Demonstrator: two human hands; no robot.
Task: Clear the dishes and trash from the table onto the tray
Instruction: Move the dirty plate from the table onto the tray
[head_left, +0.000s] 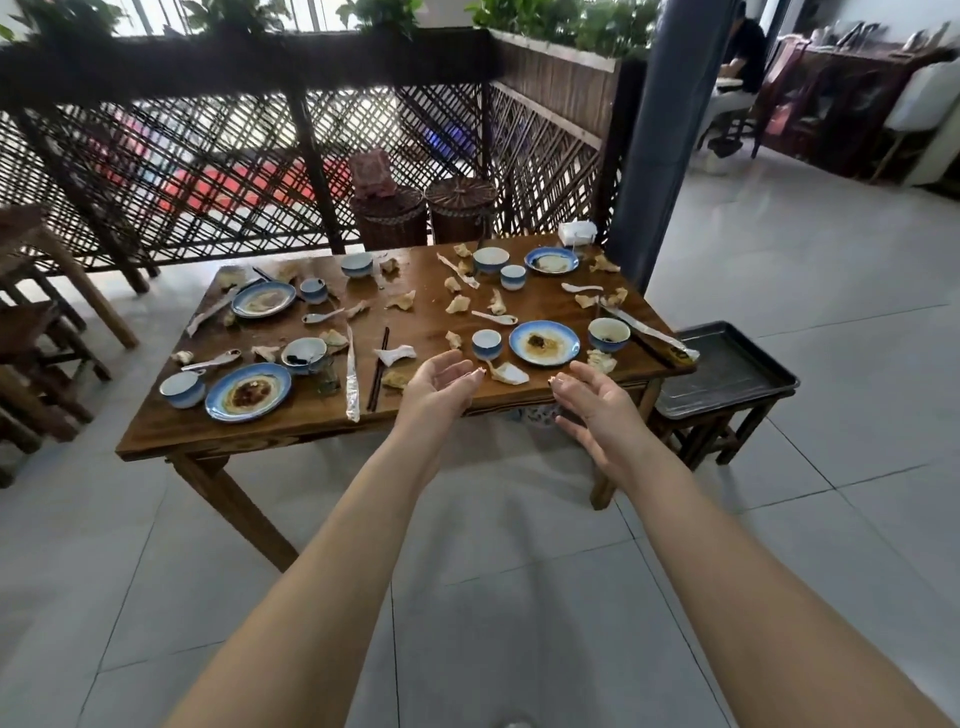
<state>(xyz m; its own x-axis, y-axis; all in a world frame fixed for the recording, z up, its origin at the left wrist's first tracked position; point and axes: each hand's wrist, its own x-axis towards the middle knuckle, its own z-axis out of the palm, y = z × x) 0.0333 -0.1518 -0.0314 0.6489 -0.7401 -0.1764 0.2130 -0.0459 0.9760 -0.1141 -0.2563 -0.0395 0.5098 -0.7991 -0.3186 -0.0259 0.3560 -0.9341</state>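
Left hand (439, 382), right hand (597, 410) out at near edge of table (311, 415); fingers loosely spread, gripping nothing. Tray (727, 369) on stool (719, 431), table's 3 o'clock.

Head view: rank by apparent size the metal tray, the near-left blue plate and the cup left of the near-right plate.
1. metal tray
2. near-left blue plate
3. cup
None look alike.

On the table (311, 421) lie plates (544, 343), cups (487, 344), spoons (322, 316) and napkins (401, 300), scattered across the top; tray (727, 374) sits on a stool (722, 436) just beside its right end; two baskets (388, 218) stand behind the far edge, before the lattice fence (208, 171).
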